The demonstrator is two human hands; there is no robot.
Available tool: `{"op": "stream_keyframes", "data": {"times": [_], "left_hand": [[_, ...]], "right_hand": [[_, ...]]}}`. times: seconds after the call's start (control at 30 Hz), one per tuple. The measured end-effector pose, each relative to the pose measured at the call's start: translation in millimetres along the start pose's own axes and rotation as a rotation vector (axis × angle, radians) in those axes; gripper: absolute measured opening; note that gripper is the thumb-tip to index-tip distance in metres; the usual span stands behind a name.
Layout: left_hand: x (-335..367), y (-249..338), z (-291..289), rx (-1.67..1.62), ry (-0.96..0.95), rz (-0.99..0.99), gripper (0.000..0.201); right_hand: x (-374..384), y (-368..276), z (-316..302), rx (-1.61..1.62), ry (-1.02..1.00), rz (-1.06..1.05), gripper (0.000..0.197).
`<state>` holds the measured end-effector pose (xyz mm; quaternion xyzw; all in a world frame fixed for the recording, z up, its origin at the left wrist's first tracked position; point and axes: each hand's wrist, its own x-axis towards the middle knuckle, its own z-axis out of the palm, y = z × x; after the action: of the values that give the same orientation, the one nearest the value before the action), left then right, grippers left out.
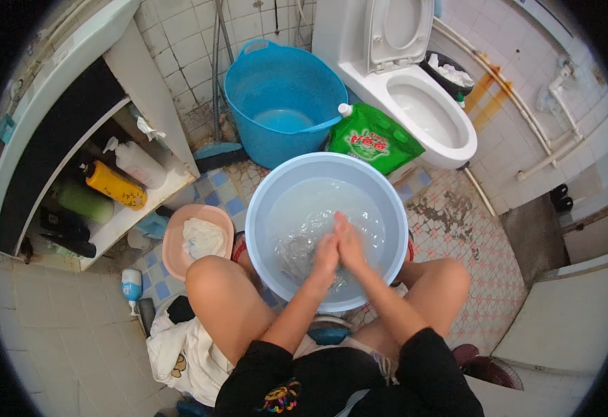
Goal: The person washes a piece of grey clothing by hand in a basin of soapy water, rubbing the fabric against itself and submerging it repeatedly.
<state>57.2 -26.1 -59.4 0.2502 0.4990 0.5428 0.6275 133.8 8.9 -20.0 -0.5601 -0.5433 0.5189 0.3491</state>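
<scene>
Taking twelve o'clock as straight ahead from the light-blue basin [256, 229], white clothing [189, 358] lies heaped nearest the body, between seven and eight. The basin stands between the bent knees [450, 274], seemingly so both arms reach in evenly. Over its water [325, 198], the left hand [326, 254] and right hand [349, 243] meet palm to palm, a little blurred. Their fingers look nearly straight and close together; whether they grip anything, I cannot tell. At nine, a pink basin [171, 251] keeps a white cloth [204, 238] apart, probably within easy reach. At one, a green pouch [377, 139] leans just beyond the rim, likely handy there, before the toilet [459, 147]. Between eleven and twelve stands a big blue tub [258, 128].
</scene>
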Motion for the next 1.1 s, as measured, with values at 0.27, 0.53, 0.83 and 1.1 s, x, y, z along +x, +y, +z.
{"op": "stream_keyframes", "data": {"times": [0.27, 0.53, 0.83, 1.1], "left_hand": [[-22.3, 22.4, 22.2, -0.157, -0.128, 0.150, 0.042], [2.2, 14.2, 1.7, -0.369, 0.098, -0.128, 0.030], [26.8, 11.9, -35.8, -0.302, -0.031, -0.050, 0.027], [14.2, 36.6, -15.6, -0.205, 0.045, -0.017, 0.027]], "right_hand": [[15.1, 12.5, -24.1, 0.050, 0.153, -0.090, 0.050], [-23.2, 4.5, 13.3, 0.083, 0.020, -0.273, 0.047], [14.5, -27.6, -67.6, -0.103, 0.003, 0.037, 0.039], [27.5, -17.9, -77.8, -0.017, -0.289, 0.194, 0.031]]}}
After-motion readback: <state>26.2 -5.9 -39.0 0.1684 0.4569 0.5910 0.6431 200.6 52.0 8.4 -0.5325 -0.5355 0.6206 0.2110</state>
